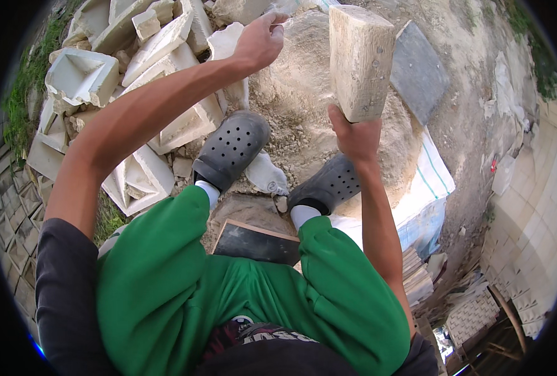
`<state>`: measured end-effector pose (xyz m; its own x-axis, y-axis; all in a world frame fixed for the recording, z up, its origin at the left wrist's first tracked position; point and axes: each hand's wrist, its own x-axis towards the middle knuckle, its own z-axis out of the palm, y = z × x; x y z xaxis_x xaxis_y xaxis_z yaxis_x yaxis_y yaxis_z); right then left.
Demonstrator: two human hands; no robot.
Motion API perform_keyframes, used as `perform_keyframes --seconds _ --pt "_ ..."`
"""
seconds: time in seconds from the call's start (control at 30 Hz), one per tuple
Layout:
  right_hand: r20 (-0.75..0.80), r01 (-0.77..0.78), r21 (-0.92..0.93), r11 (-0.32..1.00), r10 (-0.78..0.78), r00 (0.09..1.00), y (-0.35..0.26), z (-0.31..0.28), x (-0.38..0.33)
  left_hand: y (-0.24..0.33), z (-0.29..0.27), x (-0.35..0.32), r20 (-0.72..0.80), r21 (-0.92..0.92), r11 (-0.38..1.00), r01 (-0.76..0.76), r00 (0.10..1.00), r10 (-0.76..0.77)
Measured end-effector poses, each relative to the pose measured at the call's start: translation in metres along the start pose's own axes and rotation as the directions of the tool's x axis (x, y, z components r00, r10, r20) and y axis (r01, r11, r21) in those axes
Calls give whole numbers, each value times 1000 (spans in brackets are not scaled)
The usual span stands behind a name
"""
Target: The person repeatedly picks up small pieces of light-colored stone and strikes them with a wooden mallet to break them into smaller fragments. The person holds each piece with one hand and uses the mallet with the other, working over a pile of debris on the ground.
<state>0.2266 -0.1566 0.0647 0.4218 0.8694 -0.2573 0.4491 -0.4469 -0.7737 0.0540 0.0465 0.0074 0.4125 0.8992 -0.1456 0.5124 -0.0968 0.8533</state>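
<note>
My right hand (358, 135) is closed round the lower end of a thick wooden block (360, 66), pale with dust and rounded on its far side. The block is raised over a mound of crumbled pale rubble (297, 113). My left hand (261, 41) is at the far side of the mound, its fingers curled together; what they hold, if anything, is hidden. Below that hand stands an upright white slab piece (228, 44). Between my two grey clogs lies a small whitish chunk (267, 173) with a mark on it.
Broken white moulded pieces (81, 75) are heaped at the left. A flat grey slab (418, 72) lies right of the block, above a white woven sack (432, 169). A dark board (256, 241) sits between my knees. Stacked pale tiles (529, 219) stand at the far right.
</note>
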Motion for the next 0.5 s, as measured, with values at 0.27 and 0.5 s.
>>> perform_keyframes --seconds 0.27,0.5 --pt "178 -304 -195 933 338 924 -8 -6 15 -19 16 23 -65 48 996 -80 994 83" --pt "18 97 5 995 -97 995 0 4 18 -43 12 60 -154 38 993 -109 981 114"
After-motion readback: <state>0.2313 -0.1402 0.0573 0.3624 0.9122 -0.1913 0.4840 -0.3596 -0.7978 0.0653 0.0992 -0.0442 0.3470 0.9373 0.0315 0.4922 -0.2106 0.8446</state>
